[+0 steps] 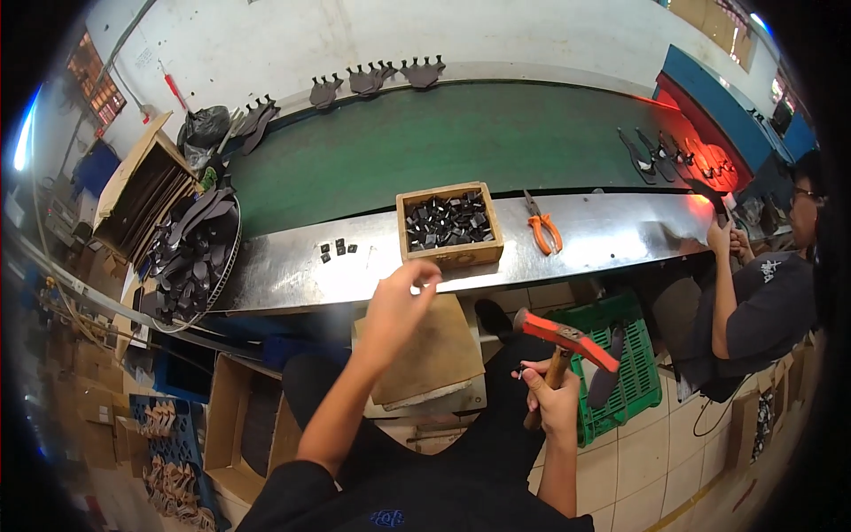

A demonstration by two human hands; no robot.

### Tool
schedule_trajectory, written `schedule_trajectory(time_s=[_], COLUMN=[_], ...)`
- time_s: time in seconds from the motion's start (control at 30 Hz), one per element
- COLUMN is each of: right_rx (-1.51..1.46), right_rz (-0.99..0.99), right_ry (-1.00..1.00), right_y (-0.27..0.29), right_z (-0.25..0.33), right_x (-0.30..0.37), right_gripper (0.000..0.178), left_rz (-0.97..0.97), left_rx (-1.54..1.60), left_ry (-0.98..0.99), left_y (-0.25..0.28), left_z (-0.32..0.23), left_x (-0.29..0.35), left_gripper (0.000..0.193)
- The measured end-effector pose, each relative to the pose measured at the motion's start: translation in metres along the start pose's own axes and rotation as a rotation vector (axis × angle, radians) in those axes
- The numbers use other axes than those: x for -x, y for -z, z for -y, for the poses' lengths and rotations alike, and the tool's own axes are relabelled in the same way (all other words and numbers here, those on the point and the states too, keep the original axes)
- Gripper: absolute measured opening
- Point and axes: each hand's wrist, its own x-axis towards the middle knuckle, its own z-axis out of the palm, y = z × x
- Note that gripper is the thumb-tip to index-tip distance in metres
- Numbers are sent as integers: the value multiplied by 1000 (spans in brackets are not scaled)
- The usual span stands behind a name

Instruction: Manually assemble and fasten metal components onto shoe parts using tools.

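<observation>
My right hand (557, 401) is clamped around the handle of a hammer (569, 337), nearer me than the wooden box (454, 258) and to its right, a small dark piece (520, 371) at the fingertips. My left hand (401, 297) hangs just on my side of the box, fingers half curled; whether they pinch anything, I cannot tell. Below the box, toward me, lies a brown pad (427, 355). The box, on the metal table (612, 229), is filled with black pieces (448, 222); five loose bits (339, 243) lie to its left, and orange-handled pliers (535, 220) just to its right. Beyond the box runs a green belt (425, 133), with dark soles (418, 75) along its far edge. Well left of the box sits a heaped basket (238, 232); to its right, nearer me, a green crate (651, 390); farther right, a co-worker (762, 301).
</observation>
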Motion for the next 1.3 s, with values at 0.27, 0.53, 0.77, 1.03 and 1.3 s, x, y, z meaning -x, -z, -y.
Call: schedule_trajectory(time_s=[0.27, 0.53, 0.77, 1.03, 1.3], right_rx=[-238, -308, -289, -267, -296], right_rz=[20, 11, -5, -51, -52], right_ry=[-194, -198, -251, -253, -277], right_y=[20, 29, 25, 22, 21], right_z=[-72, -83, -75, -76, -80], right_x=[-6, -14, -18, -22, -25], right_gripper=[17, 16, 16, 14, 12], left_rz=[151, 105, 175, 130, -68], left_rx=[-626, -736, 806, 580, -68], left_ry=[-230, -458, 481, 386, 461], left_y=[-39, -45, -6, 48, 58], left_z=[83, 89, 61, 52, 146], left_x=[-136, -141, -104, -52, -9], left_gripper=[11, 15, 27, 24, 25])
